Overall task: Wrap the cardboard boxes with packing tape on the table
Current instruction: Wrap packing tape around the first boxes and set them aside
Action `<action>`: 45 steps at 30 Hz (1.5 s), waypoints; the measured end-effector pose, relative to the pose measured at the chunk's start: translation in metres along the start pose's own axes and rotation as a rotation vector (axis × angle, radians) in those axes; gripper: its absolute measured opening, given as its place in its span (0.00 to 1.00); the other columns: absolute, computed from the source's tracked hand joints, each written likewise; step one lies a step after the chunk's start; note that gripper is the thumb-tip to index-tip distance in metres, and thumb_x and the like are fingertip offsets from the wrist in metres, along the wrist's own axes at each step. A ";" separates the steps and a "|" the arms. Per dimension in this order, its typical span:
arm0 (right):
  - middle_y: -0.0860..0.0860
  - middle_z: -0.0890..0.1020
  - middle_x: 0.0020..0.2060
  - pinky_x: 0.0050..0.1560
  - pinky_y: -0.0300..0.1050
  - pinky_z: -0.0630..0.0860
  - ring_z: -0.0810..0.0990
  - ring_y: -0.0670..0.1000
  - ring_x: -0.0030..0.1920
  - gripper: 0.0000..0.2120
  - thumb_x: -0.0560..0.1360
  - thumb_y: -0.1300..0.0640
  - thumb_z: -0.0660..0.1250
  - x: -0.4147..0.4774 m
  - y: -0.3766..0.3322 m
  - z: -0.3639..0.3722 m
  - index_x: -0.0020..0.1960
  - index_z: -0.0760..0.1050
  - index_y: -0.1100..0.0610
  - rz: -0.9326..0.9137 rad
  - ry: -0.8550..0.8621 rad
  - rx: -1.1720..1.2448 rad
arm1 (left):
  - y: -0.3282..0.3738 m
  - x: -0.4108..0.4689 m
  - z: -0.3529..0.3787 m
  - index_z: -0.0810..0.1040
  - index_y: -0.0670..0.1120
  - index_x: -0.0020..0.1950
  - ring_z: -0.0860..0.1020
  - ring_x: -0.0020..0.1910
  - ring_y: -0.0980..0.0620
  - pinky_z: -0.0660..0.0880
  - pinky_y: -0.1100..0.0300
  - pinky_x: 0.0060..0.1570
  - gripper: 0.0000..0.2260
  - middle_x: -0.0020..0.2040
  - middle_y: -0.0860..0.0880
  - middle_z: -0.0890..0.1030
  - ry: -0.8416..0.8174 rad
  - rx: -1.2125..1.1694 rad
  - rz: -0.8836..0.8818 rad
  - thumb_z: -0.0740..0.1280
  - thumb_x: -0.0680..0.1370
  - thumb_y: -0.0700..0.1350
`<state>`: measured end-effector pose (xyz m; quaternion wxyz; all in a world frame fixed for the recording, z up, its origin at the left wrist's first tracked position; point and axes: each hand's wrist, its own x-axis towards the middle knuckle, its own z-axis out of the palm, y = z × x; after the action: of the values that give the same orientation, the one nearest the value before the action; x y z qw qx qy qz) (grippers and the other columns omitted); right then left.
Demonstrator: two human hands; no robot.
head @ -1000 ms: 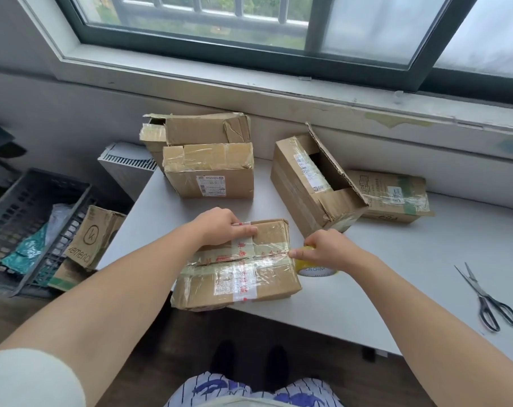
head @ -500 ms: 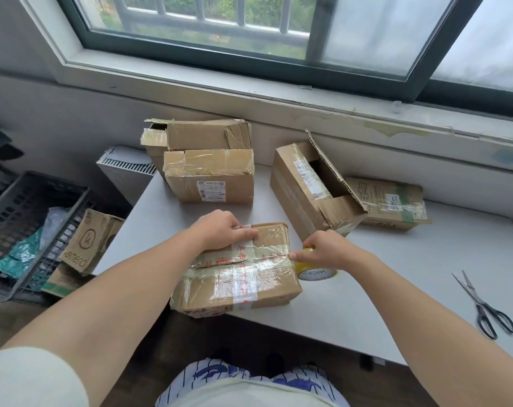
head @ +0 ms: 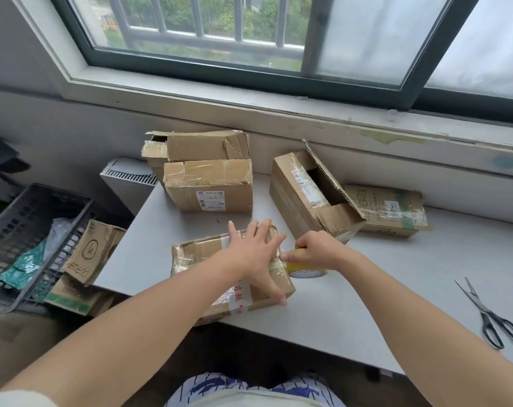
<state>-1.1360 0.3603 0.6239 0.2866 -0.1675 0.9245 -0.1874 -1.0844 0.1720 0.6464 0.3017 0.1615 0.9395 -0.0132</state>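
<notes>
head view: my left hand (head: 256, 252) lies flat, fingers spread, on the crumpled brown cardboard box (head: 196, 255) at the near edge of the grey tabletop (head: 381, 289). my right hand (head: 318, 248) grips the yellow packing tape roll (head: 306, 271), touching the box's right end.

Head camera, single view. Mount: worn on the person's head. Lens: wide-angle, lines bowed at the edges. Facing: forward and down, across table (head: 367, 304) toward window (head: 367, 39). Range: close, table within reach; left arm (head: 132, 333) and right arm (head: 425, 318) enter from bottom corners, lap (head: 249, 389) at bottom edge.
</notes>
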 end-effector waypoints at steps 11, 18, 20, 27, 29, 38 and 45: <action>0.44 0.70 0.26 0.34 0.43 0.65 0.69 0.45 0.28 0.32 0.72 0.28 0.68 -0.016 -0.012 -0.076 0.36 0.76 0.59 -0.133 0.068 0.151 | -0.023 -0.034 -0.044 0.53 0.58 0.78 0.49 0.79 0.46 0.49 0.35 0.78 0.53 0.76 0.54 0.51 0.197 -0.336 0.180 0.79 0.62 0.68; 0.51 0.68 0.32 0.38 0.47 0.62 0.65 0.49 0.34 0.25 0.77 0.39 0.71 -0.041 -0.066 -0.123 0.40 0.76 0.62 -0.383 0.074 0.401 | -0.080 -0.045 -0.053 0.44 0.63 0.80 0.47 0.80 0.56 0.53 0.55 0.79 0.62 0.77 0.67 0.41 0.293 -0.602 0.274 0.86 0.61 0.55; 0.46 0.69 0.29 0.36 0.45 0.63 0.66 0.46 0.32 0.19 0.76 0.41 0.73 -0.027 -0.079 -0.108 0.37 0.77 0.55 -0.383 0.065 0.365 | -0.093 -0.042 -0.042 0.39 0.62 0.81 0.45 0.80 0.58 0.52 0.55 0.79 0.64 0.78 0.68 0.37 0.271 -0.608 0.225 0.85 0.62 0.56; 0.44 0.77 0.29 0.33 0.36 0.67 0.72 0.43 0.31 0.16 0.76 0.38 0.72 0.004 -0.122 -0.084 0.40 0.83 0.50 -0.319 0.115 0.461 | -0.119 -0.041 -0.033 0.43 0.58 0.84 0.48 0.80 0.61 0.51 0.53 0.81 0.57 0.82 0.61 0.41 0.293 -0.848 0.102 0.76 0.66 0.67; 0.44 0.77 0.30 0.36 0.41 0.68 0.72 0.43 0.31 0.16 0.75 0.35 0.71 0.012 -0.132 -0.075 0.42 0.85 0.46 -0.299 0.110 0.469 | -0.124 -0.037 -0.022 0.45 0.60 0.83 0.57 0.79 0.56 0.58 0.51 0.79 0.52 0.81 0.60 0.50 0.345 -0.916 0.102 0.79 0.70 0.59; 0.54 0.87 0.41 0.43 0.52 0.77 0.83 0.52 0.38 0.20 0.75 0.34 0.70 0.023 -0.148 -0.063 0.49 0.86 0.50 -0.266 0.108 0.454 | -0.145 -0.031 0.017 0.48 0.67 0.81 0.76 0.70 0.54 0.74 0.49 0.69 0.47 0.83 0.57 0.54 0.316 -1.415 0.075 0.78 0.75 0.49; 0.51 0.72 0.29 0.36 0.48 0.63 0.68 0.50 0.30 0.31 0.76 0.31 0.66 0.024 -0.169 -0.071 0.39 0.79 0.61 -0.141 0.081 0.237 | -0.135 -0.028 0.022 0.56 0.62 0.80 0.78 0.66 0.55 0.75 0.47 0.69 0.39 0.76 0.54 0.68 0.416 -1.467 0.099 0.74 0.74 0.49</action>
<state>-1.1630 0.2204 0.7414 0.2530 -0.1896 0.8926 -0.3214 -1.0927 0.0327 0.6343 0.1487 -0.0389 0.7368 0.6584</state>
